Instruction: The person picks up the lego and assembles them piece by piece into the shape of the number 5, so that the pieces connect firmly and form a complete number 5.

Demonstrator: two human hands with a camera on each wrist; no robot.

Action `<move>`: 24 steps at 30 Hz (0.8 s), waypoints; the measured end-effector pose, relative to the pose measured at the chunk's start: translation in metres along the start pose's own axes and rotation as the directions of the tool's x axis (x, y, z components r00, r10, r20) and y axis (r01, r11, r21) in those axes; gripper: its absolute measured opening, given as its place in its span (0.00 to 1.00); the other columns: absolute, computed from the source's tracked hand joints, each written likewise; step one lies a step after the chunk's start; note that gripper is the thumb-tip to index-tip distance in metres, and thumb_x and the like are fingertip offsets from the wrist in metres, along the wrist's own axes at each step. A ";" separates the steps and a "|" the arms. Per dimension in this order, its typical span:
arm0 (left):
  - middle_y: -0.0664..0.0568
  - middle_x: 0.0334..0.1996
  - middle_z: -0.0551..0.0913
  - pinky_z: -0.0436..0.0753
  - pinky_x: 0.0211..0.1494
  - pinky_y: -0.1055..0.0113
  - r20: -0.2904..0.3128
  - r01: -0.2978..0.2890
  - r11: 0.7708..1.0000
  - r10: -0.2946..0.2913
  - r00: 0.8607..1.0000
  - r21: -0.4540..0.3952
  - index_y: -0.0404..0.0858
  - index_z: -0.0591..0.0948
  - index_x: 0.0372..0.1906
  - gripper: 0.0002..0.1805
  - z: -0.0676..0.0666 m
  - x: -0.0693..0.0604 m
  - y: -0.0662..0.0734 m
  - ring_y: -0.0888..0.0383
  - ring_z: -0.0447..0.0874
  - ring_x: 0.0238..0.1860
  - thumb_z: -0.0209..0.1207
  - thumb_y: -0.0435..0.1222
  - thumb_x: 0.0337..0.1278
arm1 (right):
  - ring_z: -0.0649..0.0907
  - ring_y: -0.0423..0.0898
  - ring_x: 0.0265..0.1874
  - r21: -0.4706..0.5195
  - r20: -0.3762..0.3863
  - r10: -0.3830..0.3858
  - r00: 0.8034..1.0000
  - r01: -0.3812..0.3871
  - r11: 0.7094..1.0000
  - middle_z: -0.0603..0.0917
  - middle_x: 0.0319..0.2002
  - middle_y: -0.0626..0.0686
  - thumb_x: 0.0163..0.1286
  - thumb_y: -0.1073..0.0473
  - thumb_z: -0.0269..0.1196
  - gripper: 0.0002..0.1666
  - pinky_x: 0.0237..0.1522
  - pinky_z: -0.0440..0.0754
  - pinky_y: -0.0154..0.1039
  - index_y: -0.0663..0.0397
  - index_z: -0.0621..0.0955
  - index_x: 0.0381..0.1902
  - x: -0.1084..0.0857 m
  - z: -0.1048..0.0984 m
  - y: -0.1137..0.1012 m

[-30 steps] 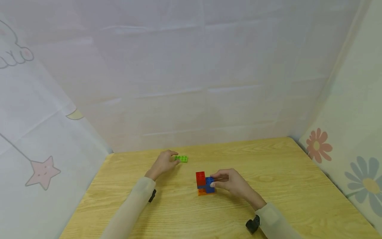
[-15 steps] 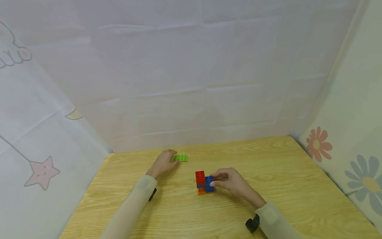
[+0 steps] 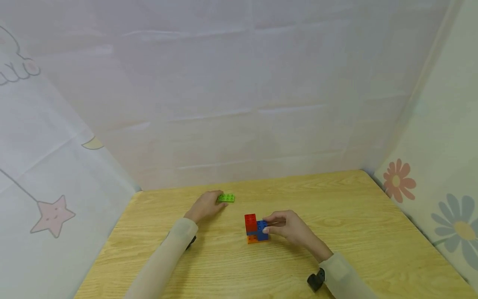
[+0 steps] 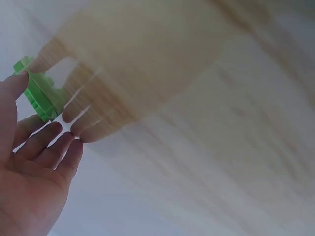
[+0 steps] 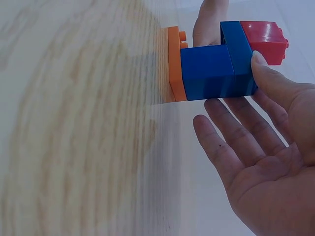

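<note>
A flat green toy building brick (image 3: 226, 198) lies near the back of the table. My left hand (image 3: 204, 206) is at its left end; in the left wrist view, the thumb and index finger pinch the green brick (image 4: 42, 93), the other fingers loosely bent. Nearer the front stands a small brick build (image 3: 262, 231) with an orange plate (image 5: 176, 69) at the bottom, blue bricks (image 5: 209, 71) above and a red brick (image 3: 250, 222) on top. My right hand (image 3: 291, 228) grips its blue part from the right, thumb on the near side, with fingertips partly hidden behind it.
The wooden table (image 3: 336, 199) meets a pale cloth wall (image 3: 239, 137) at the back. Printed cloth walls stand on the left and right. A black wrist device (image 3: 316, 280) sits at the right sleeve cuff.
My left hand's fingers have shifted slightly at the green brick, the thumb moving along its near edge. The right hand and the brick build stay in place.
</note>
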State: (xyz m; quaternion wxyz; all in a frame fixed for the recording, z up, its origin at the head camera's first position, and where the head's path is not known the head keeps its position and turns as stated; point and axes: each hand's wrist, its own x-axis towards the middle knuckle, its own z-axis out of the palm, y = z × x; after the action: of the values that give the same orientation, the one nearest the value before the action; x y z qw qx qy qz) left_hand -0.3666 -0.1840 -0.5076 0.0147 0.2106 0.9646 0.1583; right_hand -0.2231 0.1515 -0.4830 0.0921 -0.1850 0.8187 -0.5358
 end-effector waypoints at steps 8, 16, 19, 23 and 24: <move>0.41 0.69 0.81 0.81 0.70 0.46 -0.005 -0.008 0.999 0.008 1.000 0.045 0.35 0.73 0.75 0.33 -0.001 -0.004 0.003 0.44 0.83 0.66 0.61 0.50 0.76 | 0.90 0.52 0.54 -0.005 -0.006 -0.004 1.000 0.004 1.000 0.89 0.58 0.57 0.70 0.50 0.72 0.21 0.52 0.90 0.39 0.50 0.88 0.58 -0.001 0.000 0.002; 0.42 0.67 0.83 0.82 0.68 0.47 0.010 -0.020 0.998 0.019 1.000 0.052 0.37 0.75 0.74 0.31 -0.003 -0.002 0.002 0.46 0.85 0.63 0.60 0.49 0.77 | 0.90 0.53 0.54 0.011 0.000 0.006 1.000 -0.006 1.000 0.89 0.57 0.58 0.70 0.50 0.73 0.21 0.52 0.90 0.40 0.51 0.88 0.57 0.001 0.001 0.004; 0.43 0.66 0.84 0.83 0.67 0.48 0.015 -0.022 0.998 0.021 1.000 0.053 0.37 0.75 0.74 0.30 -0.004 -0.003 0.001 0.48 0.86 0.61 0.59 0.48 0.77 | 0.90 0.53 0.54 0.018 0.002 0.011 1.000 -0.011 1.000 0.89 0.57 0.58 0.70 0.51 0.73 0.21 0.52 0.90 0.39 0.51 0.88 0.57 0.001 0.001 0.005; 0.44 0.64 0.85 0.85 0.58 0.52 0.023 -0.021 0.999 0.020 1.000 0.044 0.37 0.75 0.74 0.28 -0.007 -0.004 0.002 0.54 0.87 0.50 0.60 0.45 0.77 | 0.90 0.53 0.54 0.031 0.002 0.011 1.000 -0.011 0.999 0.88 0.58 0.59 0.70 0.51 0.73 0.21 0.52 0.90 0.39 0.52 0.88 0.58 0.001 0.001 0.005; 0.44 0.63 0.86 0.85 0.56 0.53 0.026 -0.021 0.999 0.020 0.999 0.044 0.37 0.75 0.74 0.28 -0.007 -0.003 0.002 0.56 0.86 0.48 0.60 0.45 0.78 | 0.90 0.53 0.54 0.032 0.002 0.009 1.000 -0.009 0.999 0.88 0.58 0.59 0.70 0.51 0.73 0.21 0.52 0.90 0.39 0.52 0.88 0.58 0.001 0.001 0.005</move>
State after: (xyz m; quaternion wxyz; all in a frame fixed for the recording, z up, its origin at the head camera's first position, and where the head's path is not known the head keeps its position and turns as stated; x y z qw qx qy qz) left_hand -0.3635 -0.1855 -0.5003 0.0209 0.2230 0.9653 0.1344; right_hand -0.2246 0.1522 -0.4881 0.0984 -0.1801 0.8108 -0.5482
